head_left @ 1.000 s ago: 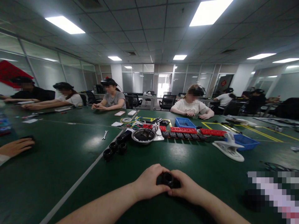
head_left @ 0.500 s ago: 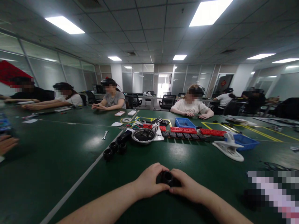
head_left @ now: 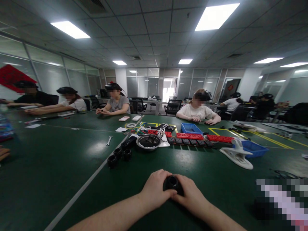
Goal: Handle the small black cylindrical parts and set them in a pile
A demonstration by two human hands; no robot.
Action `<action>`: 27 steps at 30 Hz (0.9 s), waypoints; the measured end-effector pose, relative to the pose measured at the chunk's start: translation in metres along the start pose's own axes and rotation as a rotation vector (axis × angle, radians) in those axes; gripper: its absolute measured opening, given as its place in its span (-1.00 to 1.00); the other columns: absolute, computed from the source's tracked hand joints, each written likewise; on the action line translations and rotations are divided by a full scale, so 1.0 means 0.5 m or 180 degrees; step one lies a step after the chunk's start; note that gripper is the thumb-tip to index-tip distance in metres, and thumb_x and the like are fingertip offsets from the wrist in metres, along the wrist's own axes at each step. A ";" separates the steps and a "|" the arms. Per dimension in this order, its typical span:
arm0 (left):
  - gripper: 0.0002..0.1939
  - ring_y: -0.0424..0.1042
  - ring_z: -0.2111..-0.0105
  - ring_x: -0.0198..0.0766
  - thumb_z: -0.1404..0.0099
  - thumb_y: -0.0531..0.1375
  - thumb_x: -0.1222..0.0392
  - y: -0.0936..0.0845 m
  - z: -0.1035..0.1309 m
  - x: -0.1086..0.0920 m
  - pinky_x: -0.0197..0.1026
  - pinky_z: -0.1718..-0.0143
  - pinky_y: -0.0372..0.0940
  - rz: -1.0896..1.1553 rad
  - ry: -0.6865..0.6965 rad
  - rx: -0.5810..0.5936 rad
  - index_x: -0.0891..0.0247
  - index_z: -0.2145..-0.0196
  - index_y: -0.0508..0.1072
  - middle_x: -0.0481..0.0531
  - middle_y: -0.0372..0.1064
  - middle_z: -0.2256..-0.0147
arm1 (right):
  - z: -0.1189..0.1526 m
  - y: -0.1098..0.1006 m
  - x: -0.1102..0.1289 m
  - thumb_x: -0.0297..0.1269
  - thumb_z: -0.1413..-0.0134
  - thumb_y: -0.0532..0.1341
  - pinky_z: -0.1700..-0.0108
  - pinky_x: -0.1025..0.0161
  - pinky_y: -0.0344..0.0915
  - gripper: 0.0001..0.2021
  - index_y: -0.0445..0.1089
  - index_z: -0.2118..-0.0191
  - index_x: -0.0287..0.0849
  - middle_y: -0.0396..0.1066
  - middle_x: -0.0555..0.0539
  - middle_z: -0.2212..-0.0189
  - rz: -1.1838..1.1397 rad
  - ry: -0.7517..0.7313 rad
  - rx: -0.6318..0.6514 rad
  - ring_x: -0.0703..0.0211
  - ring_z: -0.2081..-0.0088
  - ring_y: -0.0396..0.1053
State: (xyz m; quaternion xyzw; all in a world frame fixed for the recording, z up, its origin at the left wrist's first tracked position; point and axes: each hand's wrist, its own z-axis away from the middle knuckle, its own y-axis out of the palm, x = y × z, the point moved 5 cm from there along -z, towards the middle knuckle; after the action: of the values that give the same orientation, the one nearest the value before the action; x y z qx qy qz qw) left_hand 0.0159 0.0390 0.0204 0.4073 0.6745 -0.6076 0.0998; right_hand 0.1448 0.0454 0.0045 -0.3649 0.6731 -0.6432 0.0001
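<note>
Both hands surround a black round part point(head_left: 172, 181) with a round hole in its top, low in the middle of the head view. From the left side, my left hand point(head_left: 156, 189) grips it with fingers curled and thumb across the near side. My right hand point(head_left: 191, 193) closes on its right side, thumb close to the other thumb. The part's lower side is hidden by my fingers, and I cannot tell whether it touches the table. Farther left stand several similar black round parts point(head_left: 117, 153), beside a dark box-like device point(head_left: 129, 142).
On the green table point(head_left: 79, 166) a metal bowl point(head_left: 148, 147) holds dark items. Red socket strips point(head_left: 190, 136), a white clamp-like stand point(head_left: 237, 154), blue trays point(head_left: 255, 149) and a wrench point(head_left: 109, 140) lie beyond. Another person's hand point(head_left: 3, 153) shows at the left edge; people sit across.
My right hand has shifted slightly and wraps closer around the black part. The other person's hand at the left edge has drawn back out of view somewhat.
</note>
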 end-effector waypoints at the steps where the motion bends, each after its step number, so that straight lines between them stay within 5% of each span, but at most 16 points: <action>1: -0.62 0.26 0.20 -0.16 0.01 0.30 0.14 -0.002 0.000 -0.001 -0.18 0.15 0.15 0.0028 0.0046 0.0054 0.18 0.19 0.35 -0.03 0.29 0.25 | -0.001 -0.001 -0.004 -0.22 0.12 0.23 0.19 0.18 0.16 -0.68 0.28 0.18 -0.16 0.34 -0.08 0.27 -0.0097 -0.0096 0.0089 0.07 0.23 0.26; 8: -0.59 0.26 0.19 -0.20 -0.03 0.27 0.19 -0.006 -0.004 0.000 -0.23 0.17 0.17 0.0269 0.0270 0.0377 0.17 0.12 0.33 -0.02 0.27 0.21 | -0.008 -0.006 -0.032 -0.27 0.12 0.24 0.31 0.30 0.16 -0.86 0.34 0.37 -0.18 0.30 0.01 0.40 -0.0466 -0.0269 0.0442 0.17 0.33 0.25; 19: -0.61 0.25 0.17 -0.12 -0.01 0.27 0.14 0.004 0.000 0.002 -0.14 0.11 0.13 -0.0107 -0.0165 -0.0050 0.19 0.17 0.34 0.02 0.29 0.21 | 0.001 0.002 0.001 -0.18 0.13 0.23 0.23 0.15 0.12 -0.76 0.33 0.30 -0.17 0.37 -0.09 0.33 0.0489 0.0104 -0.0218 0.03 0.28 0.27; 22: -0.62 0.25 0.18 -0.16 -0.02 0.27 0.15 0.002 -0.002 0.001 -0.18 0.13 0.15 0.0022 0.0030 0.0169 0.17 0.16 0.34 0.00 0.29 0.22 | 0.001 0.000 -0.008 -0.21 0.19 0.27 0.19 0.19 0.14 -0.62 0.29 0.15 -0.12 0.33 -0.07 0.24 0.0021 -0.0032 0.0034 0.05 0.21 0.25; 27: -0.61 0.25 0.17 -0.17 -0.04 0.27 0.16 -0.007 -0.002 0.001 -0.21 0.14 0.16 0.0166 0.0232 0.0297 0.17 0.14 0.34 0.00 0.28 0.20 | -0.004 -0.005 -0.026 -0.26 0.10 0.22 0.19 0.24 0.16 -0.79 0.34 0.26 -0.15 0.31 -0.03 0.29 -0.0443 -0.0285 0.0487 0.12 0.23 0.24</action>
State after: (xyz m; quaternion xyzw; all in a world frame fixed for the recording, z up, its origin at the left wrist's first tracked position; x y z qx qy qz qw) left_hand 0.0135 0.0403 0.0229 0.4508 0.6377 -0.6204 0.0719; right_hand 0.1547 0.0537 0.0011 -0.4381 0.5944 -0.6742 0.0133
